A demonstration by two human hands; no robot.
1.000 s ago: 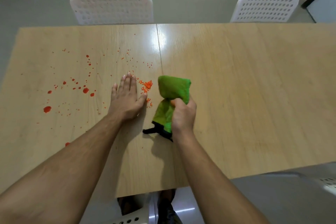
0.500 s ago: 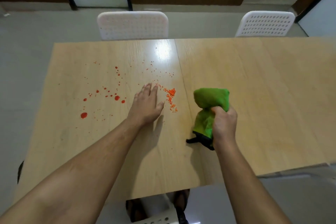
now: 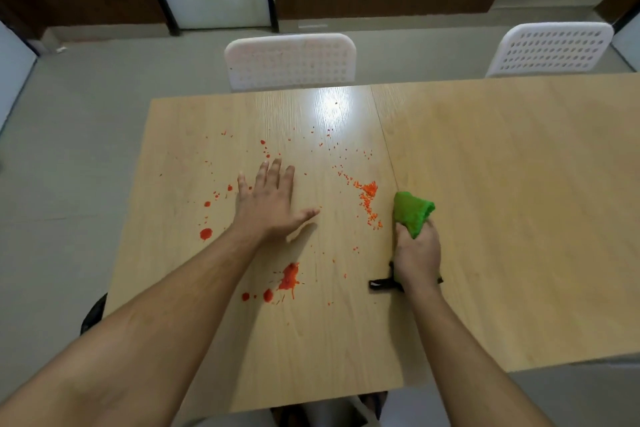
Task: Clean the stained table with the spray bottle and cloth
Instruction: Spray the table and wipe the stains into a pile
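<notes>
**Wiping up a red mess, cloth in hand**

Looking down at our wooden surface [image 3: 485, 218], we've got red stains [image 3: 289, 277] splattered all over the left half: a big splotch near us, smaller drops further left, and a trail of orange-red crumbs [image 3: 369, 196] closer to the middle seam. Our left hand [image 3: 268, 203] lies flat on the surface among the spots, fingers [image 3: 275, 172] straight and slightly spread, thumb stuck out to the right. Our right hand [image 3: 417, 253] sits just right of the seam, fingers curled tight round the green cloth [image 3: 412, 213], which bunches up out of the fist right beside the crumbs. Something black [image 3: 381, 283] pokes out under that wrist, can't tell what it is. Two white chairs [image 3: 291, 61] are parked at the far edge.
</notes>
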